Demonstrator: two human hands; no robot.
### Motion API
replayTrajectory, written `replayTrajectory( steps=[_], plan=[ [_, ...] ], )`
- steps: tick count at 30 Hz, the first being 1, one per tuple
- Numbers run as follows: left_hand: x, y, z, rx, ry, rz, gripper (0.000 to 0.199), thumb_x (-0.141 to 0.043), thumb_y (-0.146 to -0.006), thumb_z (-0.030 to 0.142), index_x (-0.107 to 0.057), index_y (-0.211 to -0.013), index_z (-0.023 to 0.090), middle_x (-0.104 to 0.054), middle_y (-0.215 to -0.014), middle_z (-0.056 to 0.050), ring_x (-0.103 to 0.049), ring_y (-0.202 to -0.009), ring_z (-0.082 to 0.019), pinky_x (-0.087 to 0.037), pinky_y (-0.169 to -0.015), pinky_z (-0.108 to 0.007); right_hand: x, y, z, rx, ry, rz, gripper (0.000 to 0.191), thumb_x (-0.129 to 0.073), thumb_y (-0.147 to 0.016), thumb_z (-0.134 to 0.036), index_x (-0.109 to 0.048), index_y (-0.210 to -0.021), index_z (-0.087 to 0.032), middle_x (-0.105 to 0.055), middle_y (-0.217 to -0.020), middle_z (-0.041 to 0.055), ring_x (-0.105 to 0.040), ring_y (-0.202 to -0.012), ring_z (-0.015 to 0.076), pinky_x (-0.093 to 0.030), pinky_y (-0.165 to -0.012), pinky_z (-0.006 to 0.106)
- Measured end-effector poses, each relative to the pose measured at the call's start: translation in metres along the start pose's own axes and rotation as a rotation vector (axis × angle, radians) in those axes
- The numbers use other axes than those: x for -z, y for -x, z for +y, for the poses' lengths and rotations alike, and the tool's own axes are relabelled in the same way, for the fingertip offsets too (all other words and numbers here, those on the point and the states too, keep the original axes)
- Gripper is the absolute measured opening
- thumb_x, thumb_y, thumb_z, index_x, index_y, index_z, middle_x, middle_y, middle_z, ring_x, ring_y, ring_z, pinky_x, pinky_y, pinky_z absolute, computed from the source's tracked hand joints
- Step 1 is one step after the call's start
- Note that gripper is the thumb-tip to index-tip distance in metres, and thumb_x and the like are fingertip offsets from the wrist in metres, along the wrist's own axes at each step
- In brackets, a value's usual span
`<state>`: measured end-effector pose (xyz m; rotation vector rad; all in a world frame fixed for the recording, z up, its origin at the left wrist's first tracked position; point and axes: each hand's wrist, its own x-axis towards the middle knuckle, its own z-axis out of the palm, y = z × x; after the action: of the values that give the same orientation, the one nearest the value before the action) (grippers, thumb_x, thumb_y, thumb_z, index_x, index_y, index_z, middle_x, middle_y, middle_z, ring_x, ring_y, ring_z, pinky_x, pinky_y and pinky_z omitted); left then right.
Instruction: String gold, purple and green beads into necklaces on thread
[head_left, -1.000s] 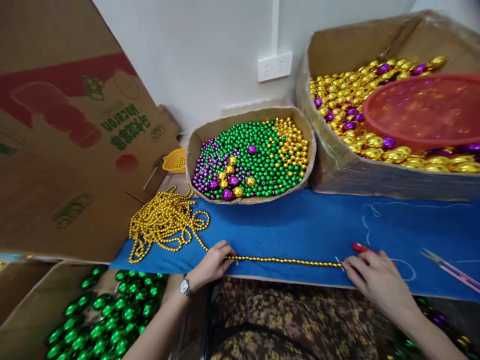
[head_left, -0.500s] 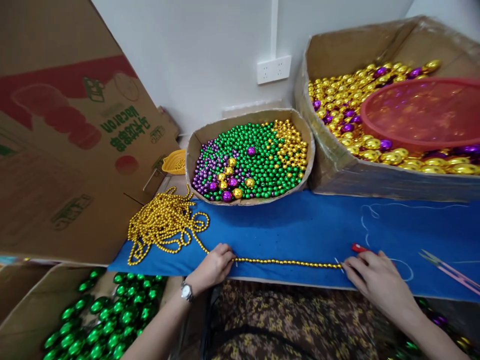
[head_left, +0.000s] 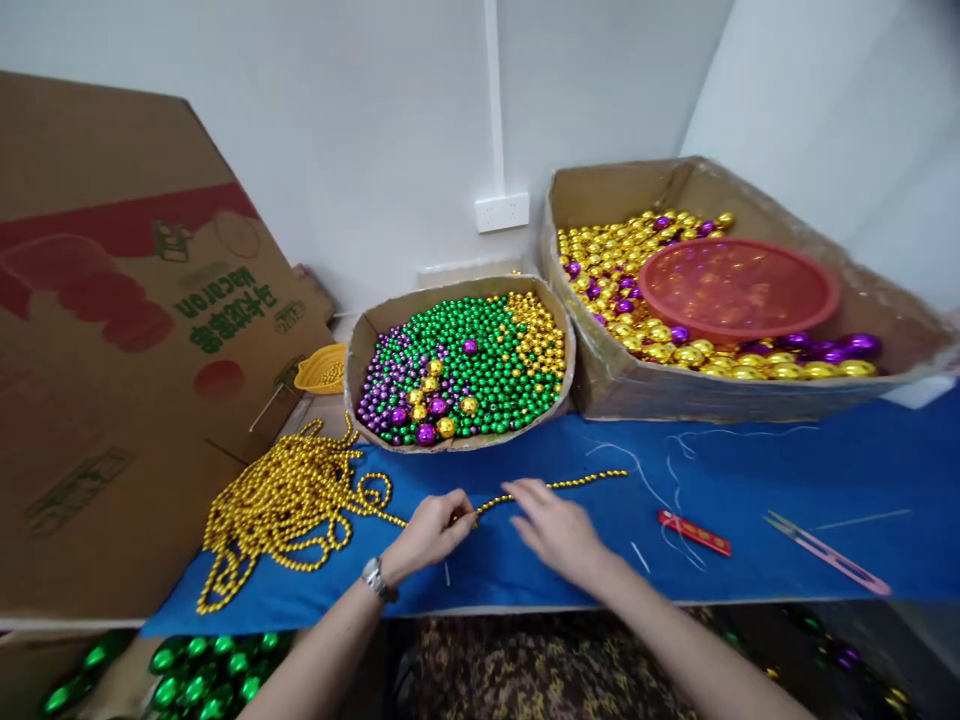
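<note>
A gold bead string [head_left: 589, 480] runs from the tangled pile of gold bead strings [head_left: 277, 500] across the blue cloth. My left hand [head_left: 431, 530], with a watch on its wrist, pinches the string between thumb and finger. Just to its right, my right hand [head_left: 555, 530] lies over the string with fingers stretched out; its fingertips touch or nearly touch the beads. Beyond it the string's free end rests on the cloth. To the right are a red cutter-like tool [head_left: 694, 533], loose white thread [head_left: 637, 470] and pink-handled tweezers [head_left: 829, 552].
Behind the hands stands a low carton [head_left: 574, 365] of green, purple and gold beads. A larger carton [head_left: 600, 385] holds gold and purple beads and a red basin [head_left: 750, 325]. At left are a tall cardboard box [head_left: 97, 420], a yellow basket [head_left: 307, 375] and green beads [head_left: 210, 670] below.
My right hand has left the string's far end and come left beside my left hand. The string, taut before, now bends up and away. The red tool is uncovered; the view has shifted.
</note>
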<state>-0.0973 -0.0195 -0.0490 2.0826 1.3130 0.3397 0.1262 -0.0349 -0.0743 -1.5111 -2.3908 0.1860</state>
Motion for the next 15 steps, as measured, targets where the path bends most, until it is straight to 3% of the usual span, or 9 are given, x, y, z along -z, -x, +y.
replayTrajectory(
  steps=[3, 6, 10, 15],
  plan=[
    [0.006, 0.004, 0.007, -0.028, 0.104, -0.009, 0.022, -0.042, -0.088, 0.031, -0.05, -0.074, 0.018, -0.055, -0.066, 0.002, -0.049, -0.061, -0.012, -0.035, -0.056, -0.021, -0.024, -0.02, -0.047, 0.101, -0.047, -0.106, 0.036, -0.057, -0.085, -0.033, -0.056, -0.121, -0.024, -0.062, -0.114, 0.005, -0.062, -0.091, 0.0156, -0.05, -0.073, 0.025],
    [0.017, 0.011, -0.002, -0.018, 0.069, -0.002, 0.025, -0.038, -0.09, 0.035, -0.047, -0.073, 0.018, -0.05, -0.062, 0.003, -0.045, -0.058, -0.012, -0.034, -0.054, -0.022, -0.029, -0.03, -0.039, 0.121, -0.021, -0.228, 0.026, -0.054, -0.09, -0.035, -0.059, -0.108, -0.017, -0.065, -0.098, 0.0031, -0.063, -0.08, 0.0134, -0.052, -0.07, 0.029],
    [0.029, 0.019, -0.04, -0.012, -0.044, 0.057, 0.028, -0.035, -0.09, 0.038, -0.045, -0.071, 0.02, -0.049, -0.059, 0.003, -0.047, -0.055, -0.013, -0.035, -0.053, -0.022, 0.002, -0.021, 0.046, -0.004, 0.117, -0.327, 0.026, -0.055, -0.091, -0.032, -0.057, -0.11, -0.015, -0.061, -0.105, 0.005, -0.062, -0.087, 0.0156, -0.053, -0.074, 0.035],
    [0.031, 0.021, -0.085, 0.045, -0.19, 0.182, 0.026, -0.035, -0.087, 0.039, -0.046, -0.072, 0.022, -0.053, -0.057, 0.004, -0.054, -0.053, -0.014, -0.039, -0.054, -0.023, 0.064, 0.007, 0.169, -0.314, 0.33, -0.304, 0.028, -0.055, -0.091, -0.032, -0.056, -0.115, -0.017, -0.058, -0.115, 0.0067, -0.06, -0.096, 0.0183, -0.051, -0.082, 0.039]
  ],
)
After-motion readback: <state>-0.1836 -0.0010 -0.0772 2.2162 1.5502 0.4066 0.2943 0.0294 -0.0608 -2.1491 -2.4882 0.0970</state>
